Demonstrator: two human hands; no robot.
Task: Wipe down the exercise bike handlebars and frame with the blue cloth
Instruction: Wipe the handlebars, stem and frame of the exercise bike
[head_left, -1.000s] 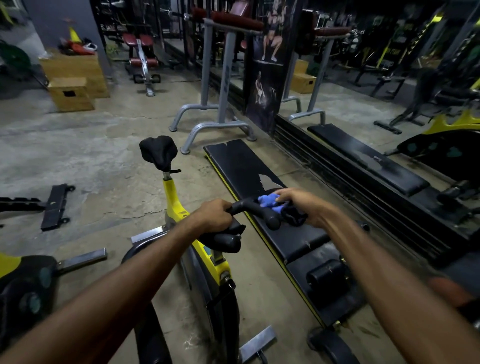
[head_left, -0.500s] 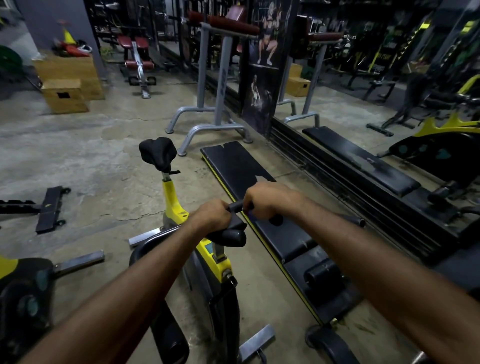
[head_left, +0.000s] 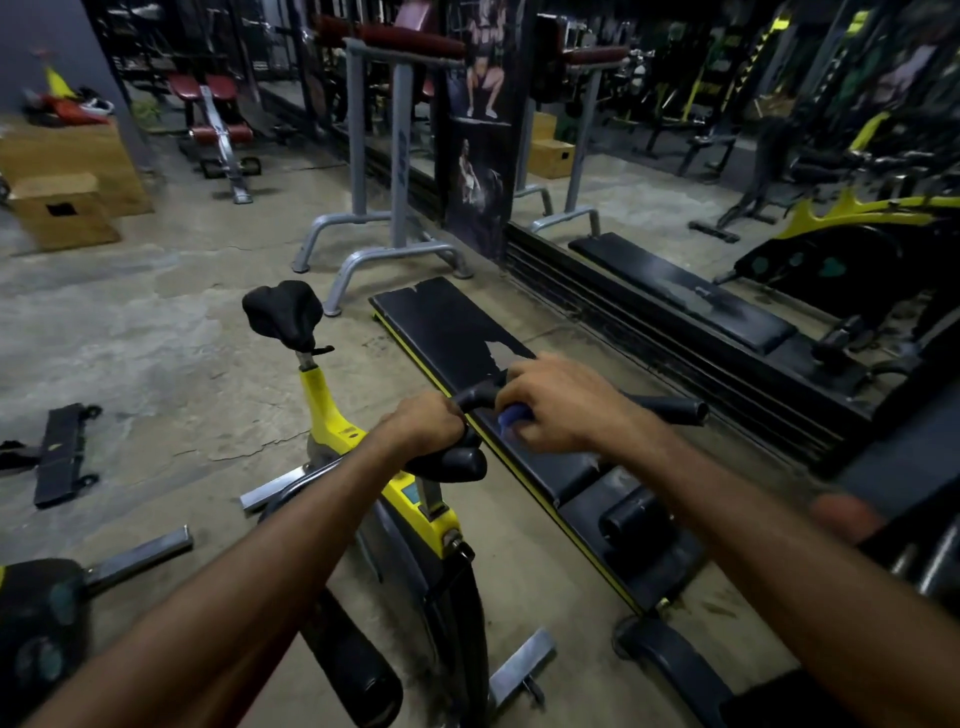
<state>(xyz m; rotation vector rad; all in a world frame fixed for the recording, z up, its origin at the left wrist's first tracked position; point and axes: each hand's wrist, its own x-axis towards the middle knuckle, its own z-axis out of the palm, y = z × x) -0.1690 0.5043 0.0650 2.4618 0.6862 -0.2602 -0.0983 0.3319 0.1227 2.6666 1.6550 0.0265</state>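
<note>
Right now my left hand (head_left: 423, 423) is clamped around the near grip of the handlebars (head_left: 670, 408), and I judge that is to keep the exercise bike (head_left: 415, 509) from swivelling while the other hand works. Just beyond it, my right hand (head_left: 558, 402) is curled over the middle of the bar with the blue cloth (head_left: 511, 415) bunched under the palm; only a small fold of blue peeks out below my fingers (head_left: 524, 376). Holding it wrapped like this lets the cloth press against the bar all round rather than on top alone. The far grip sticks out bare to the right of my knuckles, so I reckon that end is yet to be done, and the yellow frame (head_left: 324, 410) below too. Further off, the black saddle (head_left: 283, 312) stands on its post. Beside the bike a long black bench (head_left: 447, 322) lies flat on the concrete floor (head_left: 130, 322).
</note>
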